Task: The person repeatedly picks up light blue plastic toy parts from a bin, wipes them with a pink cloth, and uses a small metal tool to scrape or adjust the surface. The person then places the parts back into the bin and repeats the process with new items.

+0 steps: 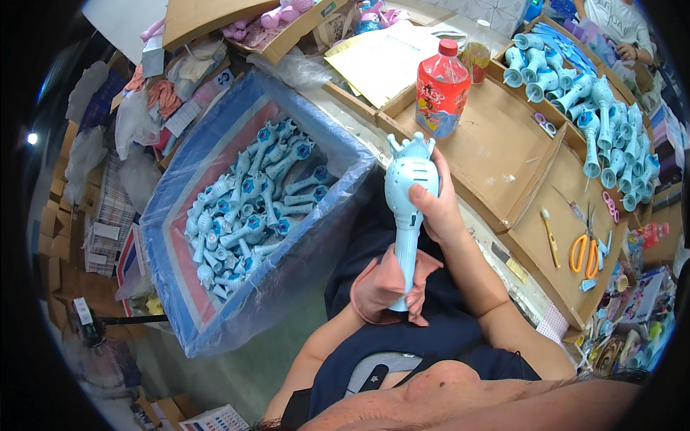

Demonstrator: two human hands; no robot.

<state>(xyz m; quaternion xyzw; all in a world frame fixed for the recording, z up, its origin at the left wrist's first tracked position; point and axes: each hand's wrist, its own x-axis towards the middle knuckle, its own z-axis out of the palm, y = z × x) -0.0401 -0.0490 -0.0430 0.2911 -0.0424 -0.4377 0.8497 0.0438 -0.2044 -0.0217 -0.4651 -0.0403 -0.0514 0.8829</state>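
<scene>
Left hand (379,286), with cloth (429,266), grips a wand (407,248), apparently mid-work; right hand (440,208) clasps its head (410,178). Whether wands (249,188) in the bin (280,303) are finished is unclear.

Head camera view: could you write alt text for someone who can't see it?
A person's right hand grips the head of a pale-blue, crown-topped wand while the left hand holds its handle with a pink cloth. At left, a blue-sided bin holds many similar pieces; at right, orange-handled scissors lie in a cardboard tray.
</scene>
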